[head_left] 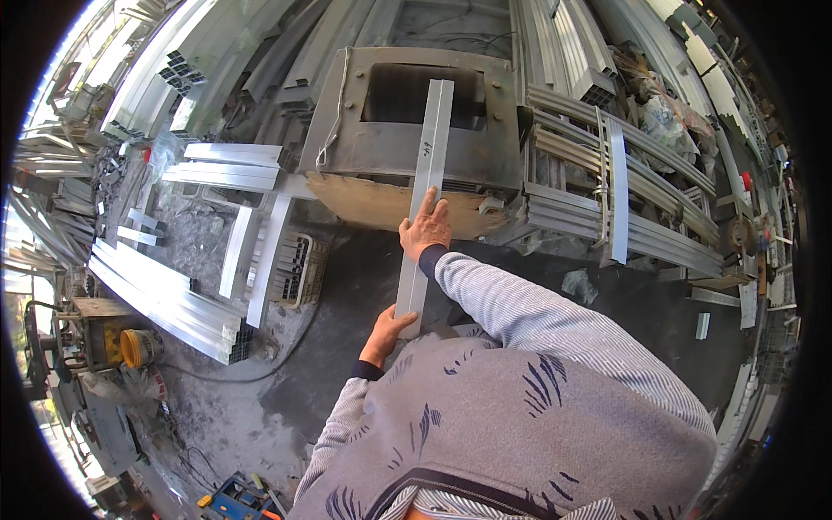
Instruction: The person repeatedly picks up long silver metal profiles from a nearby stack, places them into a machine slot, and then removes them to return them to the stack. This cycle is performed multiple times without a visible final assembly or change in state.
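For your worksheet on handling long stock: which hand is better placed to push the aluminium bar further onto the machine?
Probably the left hand: it grips the aluminium bar at its near end, behind it. The right hand only rests flat midway along.

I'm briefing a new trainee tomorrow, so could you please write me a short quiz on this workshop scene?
1. True or false: both hands touch the long aluminium bar.
2. Which hand is farther along the bar, toward the machine?
   A. left hand
   B. right hand
3. Fill in: the bar's far end lies over the machine's dark ____.

Key: 1 true; 2 B; 3 opening.
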Available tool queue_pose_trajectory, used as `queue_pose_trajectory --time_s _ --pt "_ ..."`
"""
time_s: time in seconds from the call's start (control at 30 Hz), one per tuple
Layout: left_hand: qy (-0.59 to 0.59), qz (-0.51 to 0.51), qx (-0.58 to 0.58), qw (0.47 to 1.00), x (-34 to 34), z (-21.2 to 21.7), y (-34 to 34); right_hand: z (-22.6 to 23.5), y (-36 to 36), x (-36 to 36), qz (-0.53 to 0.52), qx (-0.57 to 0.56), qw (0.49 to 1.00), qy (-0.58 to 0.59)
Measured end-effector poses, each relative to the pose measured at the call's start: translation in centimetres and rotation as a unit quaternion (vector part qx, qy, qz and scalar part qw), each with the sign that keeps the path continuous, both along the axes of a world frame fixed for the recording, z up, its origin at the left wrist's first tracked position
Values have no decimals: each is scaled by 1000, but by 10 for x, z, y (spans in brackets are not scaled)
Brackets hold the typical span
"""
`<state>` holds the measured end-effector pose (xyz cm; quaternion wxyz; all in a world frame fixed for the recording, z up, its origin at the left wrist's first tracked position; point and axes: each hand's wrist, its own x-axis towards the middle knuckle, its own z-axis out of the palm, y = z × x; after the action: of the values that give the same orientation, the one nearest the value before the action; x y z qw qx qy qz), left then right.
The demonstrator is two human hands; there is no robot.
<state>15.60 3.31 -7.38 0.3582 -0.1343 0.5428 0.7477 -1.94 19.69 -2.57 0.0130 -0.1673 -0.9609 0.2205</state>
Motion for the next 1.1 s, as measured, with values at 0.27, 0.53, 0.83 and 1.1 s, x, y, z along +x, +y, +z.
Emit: queue_pose_trajectory --time_s 0.27,0.53,0.83,1.1 --pt "-1 -15 -76 997 18 16 0 2 -2 22 30 -24 999 -23" --pt "13 -25 -49 998 -90 26 43 18 42 -78 4 -32 998 52" --pt "-31 -14 -65 997 -233 70 105 50 95 -223 -27 13 999 22" --pt "-21 -28 -47 998 -220 48 104 43 99 -208 -18 28 999 14"
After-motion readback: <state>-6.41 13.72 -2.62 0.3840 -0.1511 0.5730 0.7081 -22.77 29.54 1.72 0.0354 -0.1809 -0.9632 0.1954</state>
